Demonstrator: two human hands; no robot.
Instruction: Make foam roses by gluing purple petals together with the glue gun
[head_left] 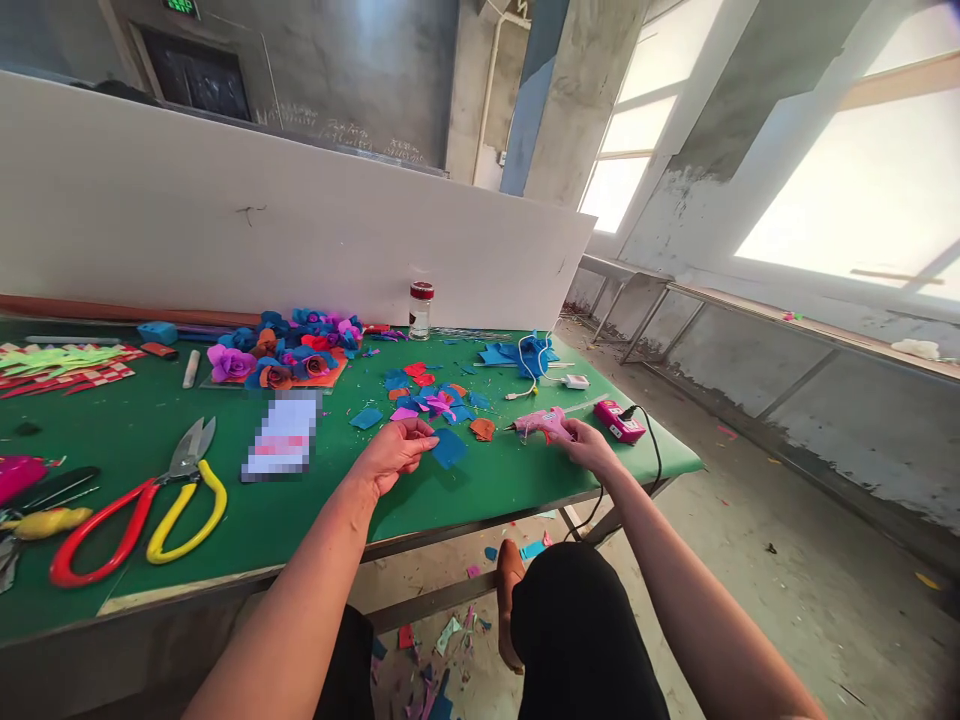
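Observation:
Between the thumb and fingers of my left hand (pixel 397 455) is a blue paper petal (pixel 449 448), held just above the green table (pixel 420 500). My right hand (pixel 589 447) is closed around a pink glue gun (pixel 541 422), whose nozzle points left. An orange paper petal (pixel 482 429) lies between the nozzle and the blue petal. Behind my left hand is a loose pile of blue, pink and red petals (pixel 439 400). Finished paper roses (pixel 289 350) stand in a cluster at the back left.
Large red-and-yellow scissors (pixel 150 500) lie at the left, beside a white sheet (pixel 282 436). A glass jar (pixel 420 312) stands at the back. At the right are a pink power box (pixel 619 421), its black cord and a white cable (pixel 529 368). Scraps litter the floor.

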